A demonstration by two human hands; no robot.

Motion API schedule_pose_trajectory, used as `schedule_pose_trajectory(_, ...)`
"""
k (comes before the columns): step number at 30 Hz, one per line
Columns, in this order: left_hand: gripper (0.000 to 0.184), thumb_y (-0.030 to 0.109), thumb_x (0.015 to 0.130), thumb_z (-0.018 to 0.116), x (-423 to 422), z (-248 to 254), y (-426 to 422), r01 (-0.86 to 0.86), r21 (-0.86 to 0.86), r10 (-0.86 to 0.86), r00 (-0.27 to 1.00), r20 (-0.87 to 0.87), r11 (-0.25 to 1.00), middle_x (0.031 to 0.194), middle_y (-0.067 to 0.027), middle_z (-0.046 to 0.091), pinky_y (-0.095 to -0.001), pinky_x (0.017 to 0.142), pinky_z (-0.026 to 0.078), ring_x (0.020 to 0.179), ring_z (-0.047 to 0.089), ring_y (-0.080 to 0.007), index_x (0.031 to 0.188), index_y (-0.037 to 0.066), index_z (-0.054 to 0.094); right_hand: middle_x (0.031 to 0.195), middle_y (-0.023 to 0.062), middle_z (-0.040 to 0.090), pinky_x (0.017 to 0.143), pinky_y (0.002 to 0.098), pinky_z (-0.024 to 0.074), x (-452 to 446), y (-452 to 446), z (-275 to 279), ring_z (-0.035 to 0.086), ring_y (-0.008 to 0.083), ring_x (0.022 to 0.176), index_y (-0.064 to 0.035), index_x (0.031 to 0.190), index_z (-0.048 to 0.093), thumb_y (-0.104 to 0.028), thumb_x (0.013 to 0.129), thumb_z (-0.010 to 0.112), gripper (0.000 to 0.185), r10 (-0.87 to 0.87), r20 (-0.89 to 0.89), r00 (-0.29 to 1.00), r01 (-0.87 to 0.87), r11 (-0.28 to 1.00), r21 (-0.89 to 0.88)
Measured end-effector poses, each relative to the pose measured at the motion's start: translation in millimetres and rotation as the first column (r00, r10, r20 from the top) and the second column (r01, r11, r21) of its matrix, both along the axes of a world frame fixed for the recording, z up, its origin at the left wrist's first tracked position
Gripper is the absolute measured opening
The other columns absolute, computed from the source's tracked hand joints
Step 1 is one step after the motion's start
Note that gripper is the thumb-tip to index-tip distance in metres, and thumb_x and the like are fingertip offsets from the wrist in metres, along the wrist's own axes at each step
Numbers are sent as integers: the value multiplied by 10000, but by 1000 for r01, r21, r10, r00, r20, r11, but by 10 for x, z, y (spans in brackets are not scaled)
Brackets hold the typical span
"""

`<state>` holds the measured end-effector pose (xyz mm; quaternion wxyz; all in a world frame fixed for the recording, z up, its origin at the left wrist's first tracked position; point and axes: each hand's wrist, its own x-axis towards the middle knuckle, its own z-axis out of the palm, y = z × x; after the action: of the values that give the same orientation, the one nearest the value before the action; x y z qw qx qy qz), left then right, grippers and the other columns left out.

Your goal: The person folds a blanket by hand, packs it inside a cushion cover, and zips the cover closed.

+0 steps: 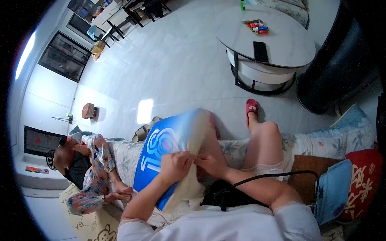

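A blue printed sheet or bag [161, 144] with large white characters and a pale, yellowish side lies across my lap, tilted to the left. My left hand [177, 165] is closed on its edge near the middle, the fingers pinched together. Right beside it, my right hand [211, 164] pinches the pale edge of the same item. The fingertips of both hands nearly touch. What lies under the sheet is hidden. A black cable [277, 174] arches over my right forearm.
An oval table [281, 36] holds a phone [260, 52] and small colourful packets [258, 28]. Another person [86, 168] sits at the left on the sofa [124, 156]. A red cushion [364, 180] and blue towel [333, 193] lie at the right. A small brown stool [89, 111] stands on the floor.
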<state>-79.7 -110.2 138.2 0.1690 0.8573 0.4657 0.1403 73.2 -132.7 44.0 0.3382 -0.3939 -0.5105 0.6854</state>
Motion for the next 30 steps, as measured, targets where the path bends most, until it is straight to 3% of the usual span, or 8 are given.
schedule_pose_trajectory(1, 185, 183, 813, 630, -80, -66, 19, -24, -27, 21, 995, -93, 999, 615, -146, 574, -426, 491, 444, 557, 578, -350, 697, 52, 571, 810, 88, 666, 715, 319, 481, 6, -18, -63, 617, 196, 766, 16, 912, 646, -286, 961, 488, 345, -3, -333, 943, -116, 935, -336)
schedule_pose_trajectory(5, 143, 188, 803, 625, -146, -139, -133, -8, -46, -3, 970, -244, 999, 649, -125, 603, -431, 498, 462, 574, 596, -340, 738, 71, 575, 877, 81, 662, 801, 314, 480, -7, 22, -255, 624, 176, 881, 22, 1053, 607, -269, 945, 521, 322, 105, -296, 949, -208, 917, -341)
schedule_pose_trajectory(8, 129, 182, 807, 601, -115, -262, -275, -29, 3, 29, 971, -236, 1000, 669, -117, 608, -442, 498, 462, 581, 601, -327, 756, 79, 542, 944, 72, 646, 828, 294, 469, -26, 90, -589, 593, 142, 915, 7, 1108, 592, -270, 948, 517, 329, 147, -42, 988, -152, 974, -171)
schedule_pose_trajectory(11, 114, 171, 799, 600, -17, -295, -413, -69, 0, 67, 958, -279, 998, 689, -93, 593, -442, 506, 468, 601, 605, -319, 776, 86, 527, 1146, 137, 567, 958, 370, 379, 4, 205, -787, 515, 250, 1091, -9, 1175, 536, -203, 891, 594, 349, -242, -73, 967, 250, 866, 433)
schedule_pose_trajectory(14, 107, 167, 797, 599, 70, -373, -478, -89, 42, 98, 944, -314, 995, 703, -81, 582, -439, 508, 472, 608, 608, -307, 785, 93, 522, 1249, 149, 494, 984, 398, 355, 64, 274, -597, 452, 295, 1172, -41, 1244, 472, -114, 819, 620, 456, -247, -184, 951, 278, 946, 167)
schedule_pose_trajectory(20, 107, 172, 791, 593, 81, -348, -530, -129, 88, 151, 936, -318, 988, 716, -77, 577, -433, 512, 476, 615, 611, -299, 792, 101, 514, 1090, 121, 609, 889, 341, 437, 4, 265, -547, 552, 191, 1015, -8, 1155, 561, -292, 970, 477, 349, -215, 159, 964, 107, 855, 507)
schedule_pose_trajectory(23, 107, 172, 789, 587, 59, -382, -570, -136, 106, 165, 929, -332, 985, 708, -74, 576, -430, 507, 476, 609, 611, -295, 784, 99, 509, 1094, 161, 531, 897, 447, 374, -19, 226, -419, 479, 360, 1035, -39, 1101, 550, -248, 756, 690, 427, -165, -17, 986, 166, 983, 83)
schedule_pose_trajectory(30, 176, 166, 765, 603, 214, -555, -464, -133, 201, 190, 934, -302, 970, 777, -65, 599, -414, 492, 467, 616, 612, -272, 909, 97, 528, 895, 144, 601, 809, 427, 421, 44, 270, -162, 555, 309, 881, -3, 904, 626, -385, 834, 609, 388, -57, 231, 971, 33, 994, 103)
